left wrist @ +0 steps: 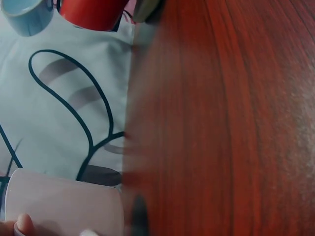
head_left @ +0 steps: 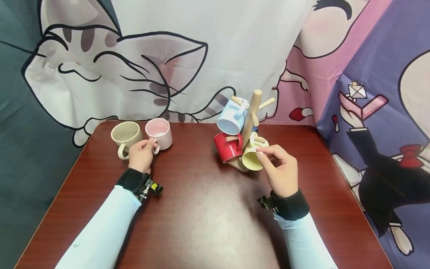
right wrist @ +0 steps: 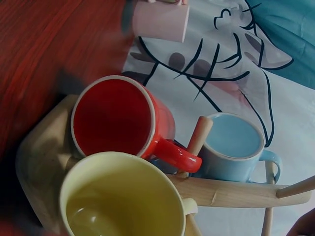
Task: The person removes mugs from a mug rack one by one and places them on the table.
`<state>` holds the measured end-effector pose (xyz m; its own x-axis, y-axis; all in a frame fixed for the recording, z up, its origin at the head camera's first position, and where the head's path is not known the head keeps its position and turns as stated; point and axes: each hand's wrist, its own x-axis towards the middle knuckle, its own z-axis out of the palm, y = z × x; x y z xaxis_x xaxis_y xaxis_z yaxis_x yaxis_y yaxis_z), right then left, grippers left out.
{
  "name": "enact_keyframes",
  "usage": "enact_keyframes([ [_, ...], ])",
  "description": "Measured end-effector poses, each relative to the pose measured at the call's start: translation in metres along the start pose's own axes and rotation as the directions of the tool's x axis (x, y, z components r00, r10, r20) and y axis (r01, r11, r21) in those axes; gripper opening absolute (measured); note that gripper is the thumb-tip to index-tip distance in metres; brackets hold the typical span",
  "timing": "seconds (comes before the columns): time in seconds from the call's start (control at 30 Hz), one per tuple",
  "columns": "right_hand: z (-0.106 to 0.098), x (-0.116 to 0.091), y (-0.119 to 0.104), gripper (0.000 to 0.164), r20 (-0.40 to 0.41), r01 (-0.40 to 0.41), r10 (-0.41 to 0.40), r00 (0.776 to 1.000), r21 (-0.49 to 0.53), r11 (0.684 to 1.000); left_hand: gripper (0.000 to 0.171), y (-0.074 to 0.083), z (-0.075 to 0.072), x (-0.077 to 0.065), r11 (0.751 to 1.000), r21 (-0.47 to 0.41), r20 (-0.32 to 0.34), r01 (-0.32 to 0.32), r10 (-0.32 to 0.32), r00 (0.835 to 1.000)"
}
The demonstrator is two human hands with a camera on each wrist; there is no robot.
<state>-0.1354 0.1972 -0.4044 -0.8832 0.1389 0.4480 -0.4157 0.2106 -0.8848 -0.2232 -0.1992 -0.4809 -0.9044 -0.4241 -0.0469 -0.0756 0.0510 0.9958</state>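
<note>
At the back left of the table, my left hand (head_left: 141, 155) pinches the handle of a pink mug (head_left: 162, 130), which stands upright. Fingertips of that hand show beside the pink mug (left wrist: 64, 204) in the left wrist view. A beige mug (head_left: 125, 132) stands just left of it. My right hand (head_left: 280, 170) is beside a yellow mug (head_left: 252, 160) hanging by its handle on a wooden mug tree (head_left: 256, 104). Its thumb and index finger are bent near that mug's rim, with nothing seen between them. The right wrist view shows the fingers apart from the yellow mug (right wrist: 123, 196).
A red mug (head_left: 228, 147) and a light blue mug (head_left: 231, 117) also hang on the tree, tilted. Part of a darker blue thing (head_left: 255, 129) shows behind the trunk. Bare pegs stick out near its top. A printed curtain (head_left: 215, 56) closes off the table's back edge.
</note>
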Motion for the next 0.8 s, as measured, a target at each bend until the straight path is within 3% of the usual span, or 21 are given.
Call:
enact_keyframes([
  [0.33, 0.001, -0.005, 0.004, 0.012, -0.002, -0.024, 0.024, 1.0, 0.001, 1.0, 0.037, -0.012, 0.001, 0.005, 1.0, 0.012, -0.032, 0.0, 0.0, 0.999],
  [0.8, 0.007, -0.005, 0.009, 0.012, 0.002, -0.031, 0.031, 1.0, 0.028, 0.999, 0.04, -0.018, -0.005, 0.007, 0.997, 0.071, -0.02, 0.008, -0.006, 1.0],
])
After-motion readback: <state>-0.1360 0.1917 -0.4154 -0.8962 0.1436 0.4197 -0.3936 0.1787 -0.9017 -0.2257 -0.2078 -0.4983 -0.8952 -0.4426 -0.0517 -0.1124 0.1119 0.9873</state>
